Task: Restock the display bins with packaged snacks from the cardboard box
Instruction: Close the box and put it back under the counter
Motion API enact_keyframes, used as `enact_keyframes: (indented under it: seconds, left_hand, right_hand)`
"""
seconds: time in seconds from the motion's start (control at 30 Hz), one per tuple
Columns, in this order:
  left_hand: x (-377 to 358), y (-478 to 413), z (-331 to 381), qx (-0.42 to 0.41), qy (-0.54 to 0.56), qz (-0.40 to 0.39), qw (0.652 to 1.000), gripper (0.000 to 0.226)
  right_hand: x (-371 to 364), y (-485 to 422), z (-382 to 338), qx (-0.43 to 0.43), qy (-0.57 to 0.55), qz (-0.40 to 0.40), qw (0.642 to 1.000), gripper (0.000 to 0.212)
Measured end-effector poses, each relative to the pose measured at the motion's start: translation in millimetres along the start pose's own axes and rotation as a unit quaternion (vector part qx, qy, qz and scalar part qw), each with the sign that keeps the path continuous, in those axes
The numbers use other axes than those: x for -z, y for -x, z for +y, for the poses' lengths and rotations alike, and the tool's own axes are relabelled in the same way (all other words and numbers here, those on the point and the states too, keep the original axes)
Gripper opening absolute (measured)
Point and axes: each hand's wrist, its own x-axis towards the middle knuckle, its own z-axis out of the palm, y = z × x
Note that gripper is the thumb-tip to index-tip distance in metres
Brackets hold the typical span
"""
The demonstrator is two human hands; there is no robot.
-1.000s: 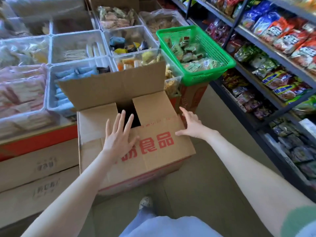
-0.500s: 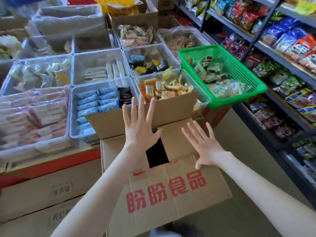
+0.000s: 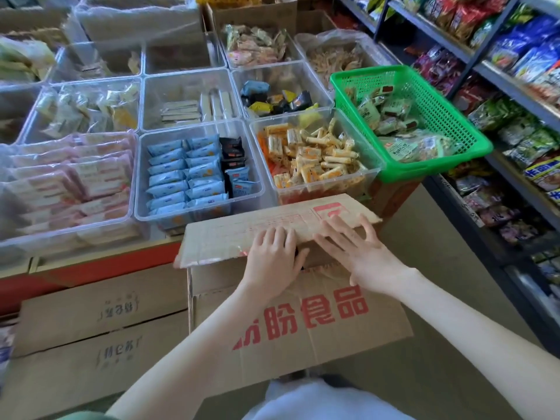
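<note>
The cardboard box (image 3: 303, 325) with red characters stands on the floor in front of me. Its far flap (image 3: 230, 237) lies nearly flat, printed side up, and hides the inside of the box. My left hand (image 3: 272, 256) rests on the flap's near edge with its fingers together. Beside it, my right hand (image 3: 354, 250) presses on the flap with straight, spread fingers. Just behind the box are clear display bins: one with blue packets (image 3: 194, 174) and one with yellow-orange snacks (image 3: 315, 159). Neither hand holds a snack.
A green basket (image 3: 424, 95) of packets sits at the right end of the bins. Stocked shelves (image 3: 521, 86) line the right side of the narrow aisle. More cardboard boxes (image 3: 100, 307) stand under the display at the left. Further bins lie behind.
The far flap stood upright earlier and has come down flat. Both hands moved from the air onto it. My view has moved closer to the bins.
</note>
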Motion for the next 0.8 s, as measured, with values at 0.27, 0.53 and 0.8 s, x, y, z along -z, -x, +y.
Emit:
enact_keyframes:
  seconds: [0.27, 0.53, 0.8]
  left_hand:
    - [-13.2, 66.2, -9.7, 0.128, 0.0, -0.186, 0.974, 0.075]
    - [-12.0, 107.2, -26.8, 0.338, 0.026, -0.182, 0.923, 0.072]
    - [-4.2, 110.1, -35.6, 0.387, 0.068, -0.176, 0.902, 0.081]
  right_hand:
    - [-28.3, 8.0, 12.6, -0.105, -0.201, -0.112, 0.968, 0.092]
    - [-55.3, 13.5, -11.9, -0.165, -0.375, -0.089, 0.908, 0.063]
    - [-57.7, 13.8, -15.2, -0.19, -0.339, -0.1, 0.916, 0.059]
